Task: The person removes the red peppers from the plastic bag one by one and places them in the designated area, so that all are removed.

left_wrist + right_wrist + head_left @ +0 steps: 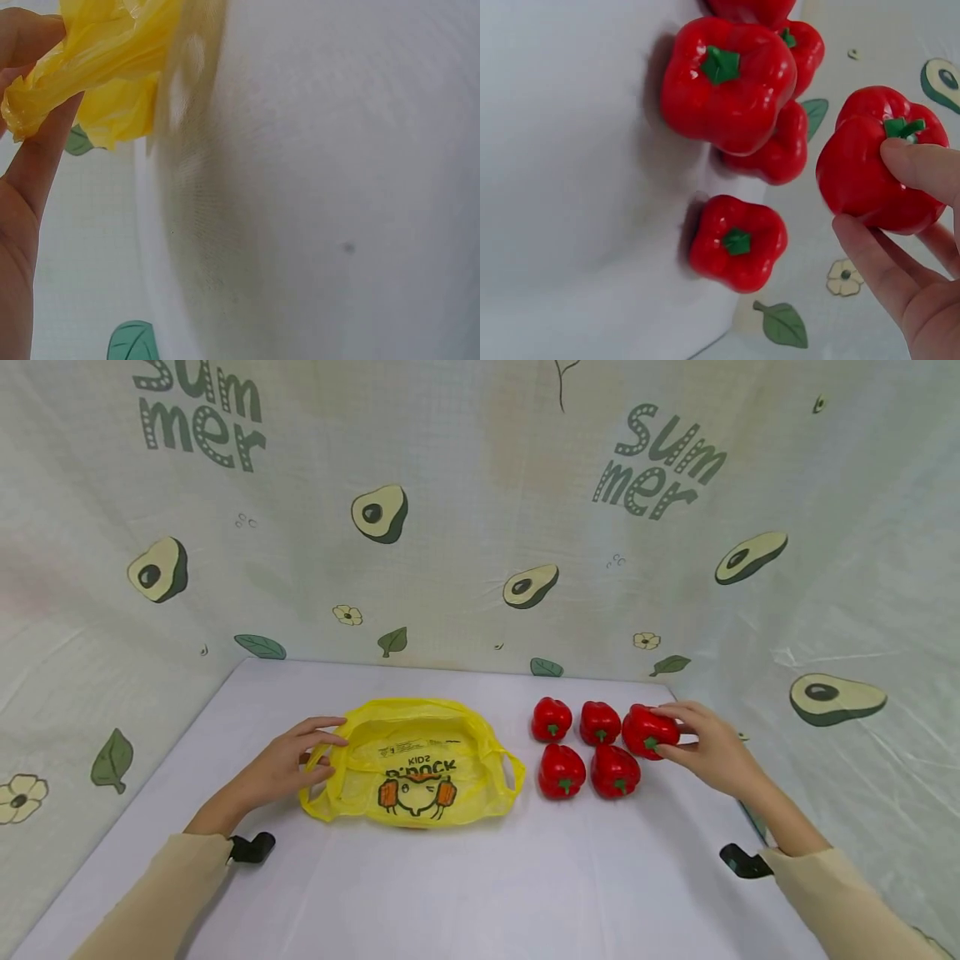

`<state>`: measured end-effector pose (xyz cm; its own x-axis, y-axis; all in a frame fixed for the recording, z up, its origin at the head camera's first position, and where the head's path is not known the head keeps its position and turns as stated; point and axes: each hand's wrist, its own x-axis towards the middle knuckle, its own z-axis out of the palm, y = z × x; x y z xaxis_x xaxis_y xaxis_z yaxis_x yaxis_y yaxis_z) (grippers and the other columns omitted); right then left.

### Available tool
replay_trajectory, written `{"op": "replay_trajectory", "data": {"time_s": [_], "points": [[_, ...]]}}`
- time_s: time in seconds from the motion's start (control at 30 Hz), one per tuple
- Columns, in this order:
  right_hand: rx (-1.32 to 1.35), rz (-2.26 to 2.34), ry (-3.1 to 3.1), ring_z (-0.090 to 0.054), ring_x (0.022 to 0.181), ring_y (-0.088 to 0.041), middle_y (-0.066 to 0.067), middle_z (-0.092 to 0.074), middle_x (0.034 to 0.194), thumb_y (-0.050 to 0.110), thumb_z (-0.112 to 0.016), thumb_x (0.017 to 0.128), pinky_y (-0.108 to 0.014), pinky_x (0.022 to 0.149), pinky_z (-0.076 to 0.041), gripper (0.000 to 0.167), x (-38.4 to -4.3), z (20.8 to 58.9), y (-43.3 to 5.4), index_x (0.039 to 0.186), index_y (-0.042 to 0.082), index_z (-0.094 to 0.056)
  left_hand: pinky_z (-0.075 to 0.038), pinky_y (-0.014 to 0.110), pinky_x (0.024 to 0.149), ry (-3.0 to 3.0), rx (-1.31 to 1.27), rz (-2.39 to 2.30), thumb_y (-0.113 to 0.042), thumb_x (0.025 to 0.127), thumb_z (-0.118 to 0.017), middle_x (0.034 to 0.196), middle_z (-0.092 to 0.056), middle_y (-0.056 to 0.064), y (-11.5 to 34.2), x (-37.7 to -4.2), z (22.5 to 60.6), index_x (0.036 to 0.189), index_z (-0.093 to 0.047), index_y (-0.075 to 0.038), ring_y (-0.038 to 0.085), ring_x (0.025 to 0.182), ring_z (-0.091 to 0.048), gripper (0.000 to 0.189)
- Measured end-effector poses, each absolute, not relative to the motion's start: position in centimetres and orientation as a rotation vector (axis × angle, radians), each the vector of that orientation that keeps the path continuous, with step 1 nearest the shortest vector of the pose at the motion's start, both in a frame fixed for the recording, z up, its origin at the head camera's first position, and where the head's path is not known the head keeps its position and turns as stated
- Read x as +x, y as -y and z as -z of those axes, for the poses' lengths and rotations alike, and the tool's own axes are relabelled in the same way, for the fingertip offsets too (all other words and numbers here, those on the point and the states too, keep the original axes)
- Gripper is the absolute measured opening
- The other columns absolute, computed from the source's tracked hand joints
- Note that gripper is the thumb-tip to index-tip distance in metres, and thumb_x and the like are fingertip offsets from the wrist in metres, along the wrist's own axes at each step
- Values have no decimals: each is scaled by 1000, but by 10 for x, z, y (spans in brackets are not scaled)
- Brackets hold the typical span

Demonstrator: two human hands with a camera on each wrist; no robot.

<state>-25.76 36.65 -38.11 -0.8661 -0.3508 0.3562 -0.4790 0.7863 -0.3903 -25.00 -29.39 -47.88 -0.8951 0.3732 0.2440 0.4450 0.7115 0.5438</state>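
Observation:
In the head view my left hand (288,764) is at the left side of a yellow plastic bag (420,760), which lies with its mouth spread and a cartoon print on its front. Its fingers are curled round the bag's left handle loop; in the left wrist view the crumpled yellow plastic (112,67) passes between thumb and fingers. My right hand (705,747) grips a glossy red bell pepper (647,731) with a green stem. Seen from the right wrist, thumb and fingertips hold this pepper (870,169) from opposite sides, apart from the others.
Several more red bell peppers (562,771) sit close together on the white table (465,893), right of the bag. A printed cloth (450,468) with avocados and leaves hangs behind the table and along its sides. Black wrist straps (251,847) show at both sleeves.

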Motion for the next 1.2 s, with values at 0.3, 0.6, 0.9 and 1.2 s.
{"op": "replay_trajectory", "data": {"time_s": [0.3, 0.6, 0.9, 1.2], "points": [[617, -661, 2714, -64, 109, -44, -24, -62, 130, -4, -90, 79, -46, 72, -65, 63, -249, 392, -395, 137, 2, -65, -55, 28, 83, 2799, -669, 927, -9, 93, -83, 162, -47, 6, 294, -249, 478, 130, -74, -16, 23, 113, -59, 39], [628, -651, 2758, -65, 107, -44, -23, -62, 129, -3, -91, 79, -39, 70, -65, 61, -240, 405, -409, 135, 3, -66, -55, 28, 83, 2788, -685, 917, -6, 92, -82, 161, -48, 7, 294, -248, 477, 130, -74, -14, 21, 109, -60, 39], [632, -675, 2812, -67, 107, -42, -20, -65, 128, -2, -90, 80, -31, 72, -64, 62, -236, 424, -417, 136, 7, -66, -56, 33, 86, 2797, -662, 917, -7, 92, -83, 162, -47, 7, 294, -247, 476, 130, -74, -15, 22, 111, -61, 39], [629, -701, 2832, -67, 109, -41, -19, -65, 131, 0, -90, 81, -21, 75, -60, 62, -239, 442, -418, 138, 9, -66, -56, 33, 86, 2792, -672, 922, -7, 93, -83, 161, -47, 6, 295, -247, 477, 130, -74, -15, 21, 111, -61, 39]]}}
